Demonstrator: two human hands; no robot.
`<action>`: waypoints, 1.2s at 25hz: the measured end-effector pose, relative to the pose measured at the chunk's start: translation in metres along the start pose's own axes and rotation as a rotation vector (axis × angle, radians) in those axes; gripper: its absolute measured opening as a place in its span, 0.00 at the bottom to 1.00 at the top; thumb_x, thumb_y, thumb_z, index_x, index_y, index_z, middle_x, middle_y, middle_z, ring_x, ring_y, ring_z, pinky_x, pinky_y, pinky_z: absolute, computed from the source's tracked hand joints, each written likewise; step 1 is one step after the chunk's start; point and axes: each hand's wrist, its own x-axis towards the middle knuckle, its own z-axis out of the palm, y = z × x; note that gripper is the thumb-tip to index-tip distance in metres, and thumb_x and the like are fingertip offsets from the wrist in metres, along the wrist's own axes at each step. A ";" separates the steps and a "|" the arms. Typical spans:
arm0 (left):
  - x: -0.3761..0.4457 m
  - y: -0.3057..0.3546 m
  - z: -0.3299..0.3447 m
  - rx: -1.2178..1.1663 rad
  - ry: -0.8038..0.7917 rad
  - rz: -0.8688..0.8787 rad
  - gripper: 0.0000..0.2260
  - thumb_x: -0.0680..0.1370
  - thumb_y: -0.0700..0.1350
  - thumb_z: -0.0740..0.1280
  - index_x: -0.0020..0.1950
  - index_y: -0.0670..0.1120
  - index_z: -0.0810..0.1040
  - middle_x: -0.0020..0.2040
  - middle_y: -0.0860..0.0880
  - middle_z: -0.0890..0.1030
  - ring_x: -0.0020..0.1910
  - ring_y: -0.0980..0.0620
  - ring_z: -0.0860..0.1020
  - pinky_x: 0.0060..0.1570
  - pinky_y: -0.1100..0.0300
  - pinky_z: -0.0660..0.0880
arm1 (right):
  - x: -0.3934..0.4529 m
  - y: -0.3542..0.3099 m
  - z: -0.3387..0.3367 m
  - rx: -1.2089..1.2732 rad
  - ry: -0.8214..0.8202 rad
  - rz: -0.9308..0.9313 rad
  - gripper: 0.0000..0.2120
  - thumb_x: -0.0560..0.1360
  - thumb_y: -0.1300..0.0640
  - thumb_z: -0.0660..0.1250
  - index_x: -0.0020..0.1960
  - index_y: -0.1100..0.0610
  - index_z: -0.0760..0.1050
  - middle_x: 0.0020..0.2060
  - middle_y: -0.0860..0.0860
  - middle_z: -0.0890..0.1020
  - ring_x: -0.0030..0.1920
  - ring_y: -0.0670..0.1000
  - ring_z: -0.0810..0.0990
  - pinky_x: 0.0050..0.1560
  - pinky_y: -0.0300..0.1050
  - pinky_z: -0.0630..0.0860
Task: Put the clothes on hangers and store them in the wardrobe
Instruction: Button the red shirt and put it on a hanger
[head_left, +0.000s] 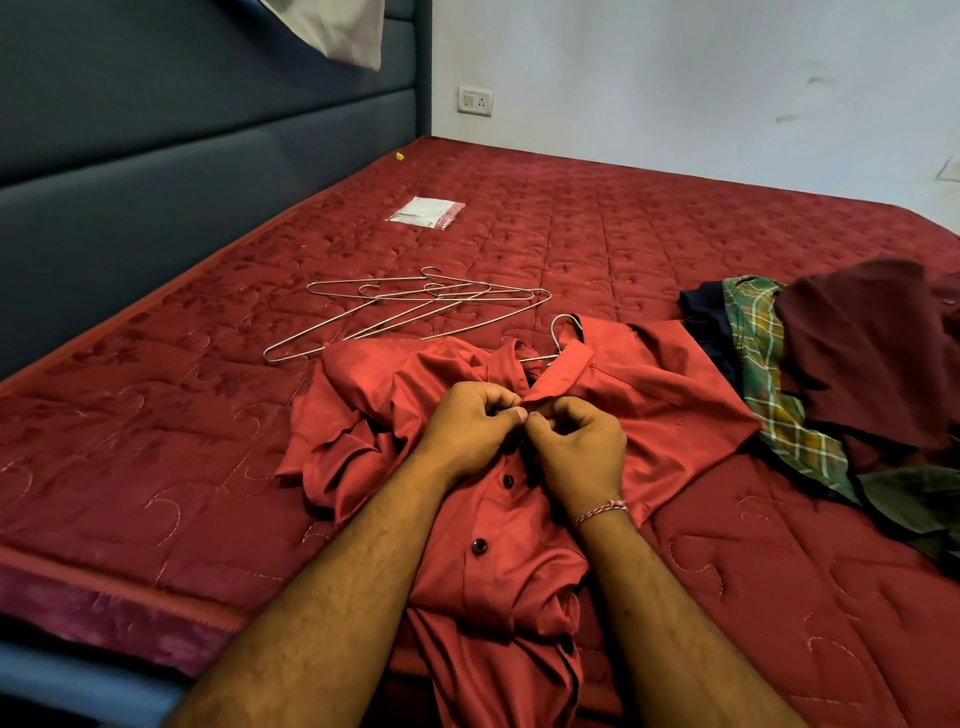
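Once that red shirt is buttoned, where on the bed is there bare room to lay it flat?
The widest bare mattress lies beyond the wire hangers, between the plastic pouch and the far wall. Another bare strip runs left of the red shirt. The right side is crowded by the clothes pile.

A red shirt (519, 467) lay spread on the red quilted mattress (156, 467), a metal hanger's hook (563, 332) poking from its collar, while the left hand (467, 431) and right hand (576, 452) pinched the placket just below the collar. Beyond it lay a loose cluster of wire hangers (410, 306) and a small plastic packet (426, 212); a pile of clothes (831, 374) sat to the right
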 end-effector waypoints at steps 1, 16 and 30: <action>0.000 0.001 -0.001 -0.070 -0.024 -0.029 0.10 0.79 0.35 0.70 0.40 0.46 0.84 0.34 0.48 0.83 0.33 0.54 0.78 0.38 0.58 0.75 | 0.001 0.001 -0.001 0.080 -0.043 0.024 0.06 0.69 0.56 0.74 0.36 0.57 0.81 0.28 0.53 0.82 0.27 0.52 0.78 0.29 0.48 0.77; -0.009 0.015 -0.012 -0.321 -0.200 -0.089 0.12 0.80 0.30 0.63 0.39 0.41 0.78 0.26 0.55 0.75 0.22 0.62 0.68 0.24 0.70 0.64 | 0.001 -0.010 -0.014 0.333 -0.248 0.007 0.09 0.72 0.69 0.72 0.36 0.58 0.80 0.28 0.52 0.79 0.25 0.48 0.74 0.27 0.40 0.72; -0.007 0.000 -0.010 -0.097 -0.156 0.123 0.04 0.77 0.41 0.68 0.44 0.48 0.81 0.34 0.50 0.79 0.31 0.54 0.74 0.34 0.61 0.71 | 0.005 -0.019 -0.042 0.232 0.079 -0.042 0.10 0.73 0.59 0.78 0.40 0.57 0.76 0.31 0.51 0.79 0.30 0.46 0.76 0.32 0.41 0.74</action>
